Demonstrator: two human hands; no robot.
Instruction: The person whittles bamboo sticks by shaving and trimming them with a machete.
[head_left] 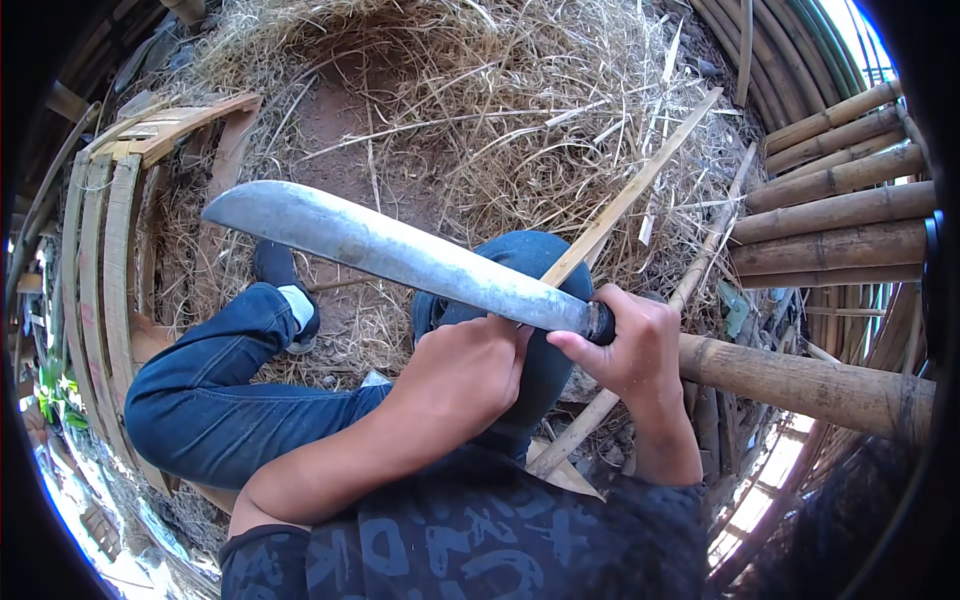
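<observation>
My right hand (635,345) is closed round the dark handle of a machete (380,245). Its broad grey blade stretches left across my knees, with the rounded tip at the far left. A pale bamboo strip (635,190) slants from the upper right down to the blade and passes beneath it near the handle. My left hand (465,370) is closed on the strip's lower part, just under the blade. The fingertips there are partly hidden, and so is the strip's lower end.
Dry shavings (480,110) cover the ground ahead. A slatted wooden crate (105,230) stands at the left. Stacked bamboo poles (840,215) line the right side, and a thick bamboo pole (800,375) lies beside my right forearm. My bent legs in blue jeans (210,380) are below the blade.
</observation>
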